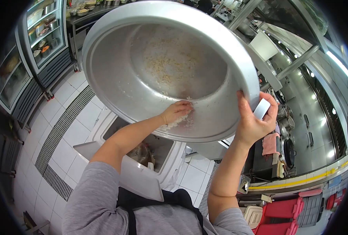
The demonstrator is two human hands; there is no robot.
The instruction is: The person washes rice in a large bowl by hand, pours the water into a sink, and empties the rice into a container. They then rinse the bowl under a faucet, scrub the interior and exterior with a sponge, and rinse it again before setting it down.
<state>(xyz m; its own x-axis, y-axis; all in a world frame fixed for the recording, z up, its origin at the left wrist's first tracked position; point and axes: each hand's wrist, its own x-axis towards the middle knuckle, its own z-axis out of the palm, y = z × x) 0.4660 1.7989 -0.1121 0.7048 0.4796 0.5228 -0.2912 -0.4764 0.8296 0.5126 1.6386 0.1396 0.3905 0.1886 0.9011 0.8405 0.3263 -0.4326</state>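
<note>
A large silver metal pot [127, 90] is tilted on its side, its open mouth facing me, above a white bin [142, 182]. My right hand [258, 117] is closed round the pot's handle [261, 109] at the right rim. Inside the pot, my left hand [178, 111] touches the lower wall with its fingers bent together over white rice grains [178, 122]; what the fingers hold, if anything, is hidden. Yellowish grains [168, 62] stick to the pot's bottom. Some waste [141, 154] lies inside the open bin.
Glass-door fridges [45, 33] stand at the left on a white tiled floor [76, 133] with drain grates [62, 117]. A steel counter [299, 94] with pans runs along the right, where a pink cloth [270, 144] hangs. Red bins [279, 211] are at the lower right.
</note>
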